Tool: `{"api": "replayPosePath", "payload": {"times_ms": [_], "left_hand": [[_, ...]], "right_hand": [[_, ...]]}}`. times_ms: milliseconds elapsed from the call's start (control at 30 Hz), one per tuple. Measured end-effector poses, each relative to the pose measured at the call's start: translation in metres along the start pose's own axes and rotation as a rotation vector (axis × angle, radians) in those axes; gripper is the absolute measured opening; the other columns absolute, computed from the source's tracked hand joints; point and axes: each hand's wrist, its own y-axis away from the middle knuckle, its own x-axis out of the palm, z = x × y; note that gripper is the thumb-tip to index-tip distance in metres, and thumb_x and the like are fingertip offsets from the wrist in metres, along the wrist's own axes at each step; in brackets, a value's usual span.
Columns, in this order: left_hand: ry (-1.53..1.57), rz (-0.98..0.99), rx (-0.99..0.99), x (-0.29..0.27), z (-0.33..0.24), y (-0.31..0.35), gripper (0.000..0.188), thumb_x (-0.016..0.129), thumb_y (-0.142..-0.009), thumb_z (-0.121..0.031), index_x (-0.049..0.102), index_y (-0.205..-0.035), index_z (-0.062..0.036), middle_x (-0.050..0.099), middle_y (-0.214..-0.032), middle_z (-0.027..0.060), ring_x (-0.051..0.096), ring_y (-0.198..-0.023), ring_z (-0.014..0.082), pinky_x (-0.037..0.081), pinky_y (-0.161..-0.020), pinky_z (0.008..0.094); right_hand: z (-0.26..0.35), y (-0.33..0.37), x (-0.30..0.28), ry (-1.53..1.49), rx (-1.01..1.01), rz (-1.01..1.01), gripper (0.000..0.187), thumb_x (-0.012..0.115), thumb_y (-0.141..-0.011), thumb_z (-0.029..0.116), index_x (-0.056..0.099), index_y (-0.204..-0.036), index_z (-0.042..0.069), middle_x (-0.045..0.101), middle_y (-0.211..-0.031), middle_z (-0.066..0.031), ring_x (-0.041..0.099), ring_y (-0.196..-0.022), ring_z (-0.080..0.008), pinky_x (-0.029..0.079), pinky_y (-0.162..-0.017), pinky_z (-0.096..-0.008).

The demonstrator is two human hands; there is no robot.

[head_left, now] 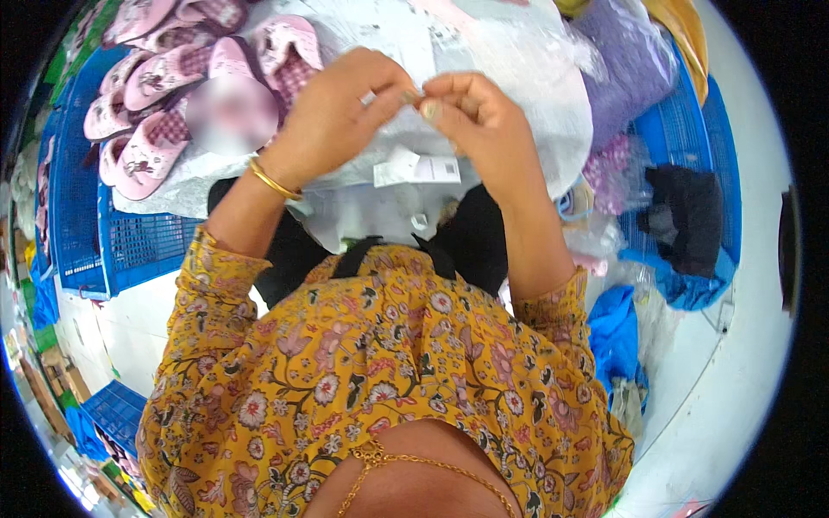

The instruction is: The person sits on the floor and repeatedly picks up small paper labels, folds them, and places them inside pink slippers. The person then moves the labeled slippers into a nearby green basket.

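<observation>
My left hand [350, 104] and my right hand [484, 121] meet fingertip to fingertip over the white-covered table [548, 121]. Both are closed in a pinch. Whatever lies between the fingertips is too small to name. Below them, by the table's near edge, is a white paper tag [439, 170] with a printed label; I cannot tell whether it hangs from my fingers or lies loose. Left of my left hand, several pink slippers [148, 162] with checked linings are heaped on the table. One more pink slipper [289, 47] lies just beyond my left wrist.
Blue plastic crates stand at the left [147, 246] and right [724, 164] of the table. A purple bundle in clear plastic [630, 65] sits at the far right. Black cloth [686, 216] drapes over the right crate, and a blue plastic bag [613, 328] is lower down.
</observation>
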Motion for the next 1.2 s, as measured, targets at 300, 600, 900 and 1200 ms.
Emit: {"api": "replayPosePath", "payload": {"times_ms": [300,600,900,1200], "left_hand": [[0.182,-0.350,0.198,-0.053,-0.039,0.033,0.011,0.071,-0.082,-0.014,0.066,-0.086,-0.0056,0.065,-0.089,0.0090,0.059,-0.081,0.0269,0.047,-0.069,0.0358],[1.115,-1.007,1.115,-0.109,-0.139,0.009,0.022,0.074,-0.083,-0.013,0.070,-0.105,-0.0123,0.065,-0.097,-0.0025,0.061,-0.095,0.0094,0.040,-0.058,0.0218],[1.024,-0.716,0.796,-0.156,-0.115,0.080,0.019,0.074,-0.080,-0.006,0.061,-0.092,-0.0114,0.062,-0.094,0.0007,0.060,-0.087,0.0087,0.048,-0.050,0.0215],[0.745,-0.247,0.628,-0.193,-0.078,0.103,0.029,0.070,-0.087,-0.012,0.064,-0.115,-0.0152,0.056,-0.123,0.0046,0.058,-0.095,0.0133,0.051,-0.069,0.0343]], "right_hand": [[-0.011,-0.010,0.028,0.023,0.099,0.070,0.012,0.069,-0.089,0.010,0.065,-0.098,0.004,0.062,-0.082,0.0021,0.053,-0.070,-0.0049,0.043,-0.060,-0.0219],[-0.006,-0.055,0.093,-0.054,-0.071,0.140,0.012,0.068,-0.090,0.010,0.064,-0.096,0.001,0.062,-0.087,0.0010,0.053,-0.077,-0.0049,0.045,-0.070,-0.0220],[-0.046,-0.123,0.132,-0.123,0.193,0.168,0.016,0.063,-0.094,0.015,0.061,-0.106,0.004,0.063,-0.100,-0.0027,0.059,-0.095,-0.0122,0.048,-0.088,-0.0295],[-0.060,-0.141,0.173,-0.588,0.096,-0.216,0.016,0.067,-0.089,0.006,0.059,-0.101,-0.001,0.063,-0.092,-0.0064,0.059,-0.081,-0.0124,0.049,-0.075,-0.0257]]}}
